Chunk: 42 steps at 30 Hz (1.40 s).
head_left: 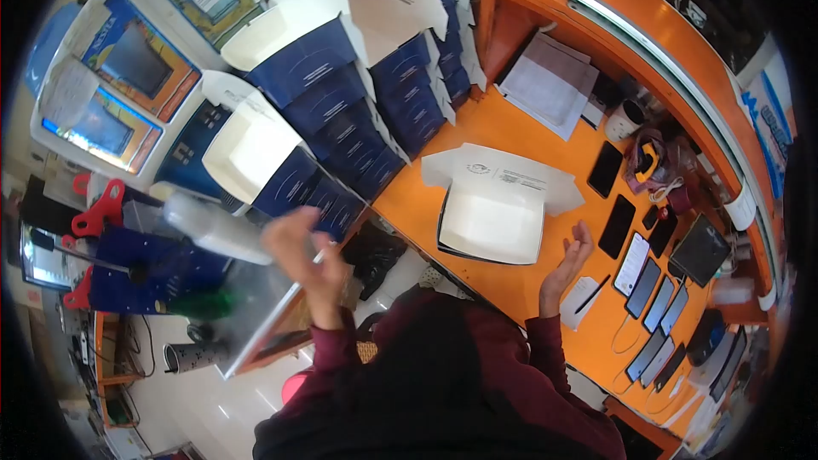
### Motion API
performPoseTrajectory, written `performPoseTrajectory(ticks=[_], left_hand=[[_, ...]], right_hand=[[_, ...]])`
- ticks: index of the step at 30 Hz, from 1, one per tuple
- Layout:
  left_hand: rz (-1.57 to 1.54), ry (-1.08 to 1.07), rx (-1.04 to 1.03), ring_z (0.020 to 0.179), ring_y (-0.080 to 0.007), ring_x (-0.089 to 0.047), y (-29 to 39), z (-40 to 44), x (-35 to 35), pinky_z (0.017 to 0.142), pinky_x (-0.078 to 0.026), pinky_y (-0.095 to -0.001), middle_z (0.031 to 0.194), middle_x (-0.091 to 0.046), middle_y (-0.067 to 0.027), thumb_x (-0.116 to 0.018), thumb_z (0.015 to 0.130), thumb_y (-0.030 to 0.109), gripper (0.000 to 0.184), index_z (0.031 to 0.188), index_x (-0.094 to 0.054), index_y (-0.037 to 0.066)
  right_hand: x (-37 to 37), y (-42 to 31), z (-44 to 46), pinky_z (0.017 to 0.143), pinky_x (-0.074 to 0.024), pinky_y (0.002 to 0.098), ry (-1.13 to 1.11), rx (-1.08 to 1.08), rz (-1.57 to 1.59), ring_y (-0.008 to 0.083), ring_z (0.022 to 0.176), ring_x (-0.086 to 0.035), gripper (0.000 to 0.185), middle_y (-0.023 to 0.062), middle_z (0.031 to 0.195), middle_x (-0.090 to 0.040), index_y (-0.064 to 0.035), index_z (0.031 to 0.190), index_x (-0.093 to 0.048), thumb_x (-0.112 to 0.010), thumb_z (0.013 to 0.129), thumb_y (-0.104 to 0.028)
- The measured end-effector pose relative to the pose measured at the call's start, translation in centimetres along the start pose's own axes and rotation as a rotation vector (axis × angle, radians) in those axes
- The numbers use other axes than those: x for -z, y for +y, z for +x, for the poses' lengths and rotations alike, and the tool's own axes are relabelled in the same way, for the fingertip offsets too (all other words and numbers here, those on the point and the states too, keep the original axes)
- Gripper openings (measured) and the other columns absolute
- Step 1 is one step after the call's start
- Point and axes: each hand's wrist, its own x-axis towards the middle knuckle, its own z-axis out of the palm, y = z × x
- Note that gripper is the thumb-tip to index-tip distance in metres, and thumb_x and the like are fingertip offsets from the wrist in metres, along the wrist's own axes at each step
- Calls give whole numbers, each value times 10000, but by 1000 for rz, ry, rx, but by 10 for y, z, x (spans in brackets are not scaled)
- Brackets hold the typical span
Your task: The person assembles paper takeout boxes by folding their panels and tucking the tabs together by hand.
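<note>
An open cardboard food box point(492, 226), white inside with its printed lid flap point(503, 172) folded back, sits on the orange desk in front of me. To its right is my right hand point(569, 262), fingers apart and raised, holding nothing. On the other side, slightly blurred, my left hand point(305, 255) is lifted with its fingers loosely curled and apart. Nothing shows in its grasp. Just beyond it stands a shorter stack of blue-and-white boxes point(298, 183), with a blurred stack of clear plastic cups or lids point(209, 226) to its left.
Tall stacks of nested boxes point(319, 89) rise at the back left. Several phones point(630, 262) and cables lie along the right of the orange desk point(400, 204). Papers point(550, 81) and a mug point(625, 119) sit beneath the raised shelf. A drinks machine point(136, 60) stands far left.
</note>
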Motion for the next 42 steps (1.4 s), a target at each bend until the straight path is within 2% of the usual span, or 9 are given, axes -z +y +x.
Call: performPoseTrajectory(ticks=[3, 6, 9, 15, 18, 20, 31, 37, 42], left_hand=[[388, 97, -21, 1330, -348, -455, -29, 53, 34, 1115, -329, -467, 1353, -556, -197, -615, 899, 154, 327, 1207, -656, 52], [611, -258, 28, 1412, -374, -378, -76, 67, 45, 1154, -285, -489, 1502, -452, -171, -599, 944, 184, 317, 1236, -640, 68], [125, -91, 110, 1448, -383, -341, -131, 94, 51, 1172, -256, -525, 1546, -423, -152, -594, 972, 225, 290, 1228, -661, 107], [538, -608, 149, 1297, -382, -525, -225, 155, 42, 1096, -383, -444, 1318, -624, -196, -653, 936, 206, 202, 1054, -732, 62], [340, -670, 217, 1182, -371, -604, -248, 173, 36, 1028, -443, -431, 1186, -685, -176, -652, 932, 175, 188, 1016, -733, 27], [449, -372, -102, 1099, -367, -648, -254, 171, 47, 974, -484, -405, 1173, -691, -164, -660, 908, 143, 203, 1088, -714, 68], [645, 255, -233, 1122, -314, -671, 24, 177, 113, 926, -524, -388, 1233, -694, -138, -526, 910, -28, 349, 1207, -696, 43], [88, -255, -125, 1171, -365, -654, 110, 100, 8, 988, -517, -386, 1261, -660, -227, -595, 891, -15, 384, 1274, -622, -5], [-795, -761, -5, 1368, -333, -443, 83, 31, -48, 1131, -353, -463, 1642, -244, -215, -928, 586, 400, 1388, 1597, -42, 55]], right_hand=[[-8, -28, 10, 1079, -361, 423, 1, 89, -2, 267, 1310, -447, 525, 140, 1337, -481, -28, 1395, -473, -359, 1060, -416], [-18, -43, 12, 1076, -365, 427, -85, 204, 47, 269, 1294, -452, 498, 152, 1342, -475, -9, 1352, -493, -385, 1047, -388], [-30, -61, 4, 1072, -370, 429, -157, 292, 76, 272, 1290, -455, 465, 154, 1337, -476, 4, 1309, -512, -405, 1036, -356], [-41, -64, -18, 1059, -378, 404, -333, 258, 104, 261, 1217, -479, 392, 142, 1261, -485, 19, 1252, -542, -452, 1013, -277], [-41, -68, -22, 1039, -373, 415, -309, 290, 156, 322, 1163, -501, 321, 176, 1183, -549, 7, 1199, -576, -555, 963, -209], [-38, -69, -21, 1035, -377, 418, -286, 282, 148, 326, 1160, -506, 311, 182, 1188, -550, 6, 1185, -583, -571, 952, -199], [-44, -140, -18, 1050, -388, 426, -681, 400, 227, 337, 1177, -523, 414, 199, 1201, -558, 14, 1264, -560, -599, 946, -248], [-67, -126, -41, 1187, -230, 403, -351, 155, 641, 274, 1461, -275, 849, 157, 1585, -261, 6, 1569, -107, -516, 994, -466], [-5, -105, -6, 1168, -276, 376, -167, -48, 550, 265, 1423, -368, 715, 172, 1539, -374, 28, 1548, -238, -416, 1027, -427]])
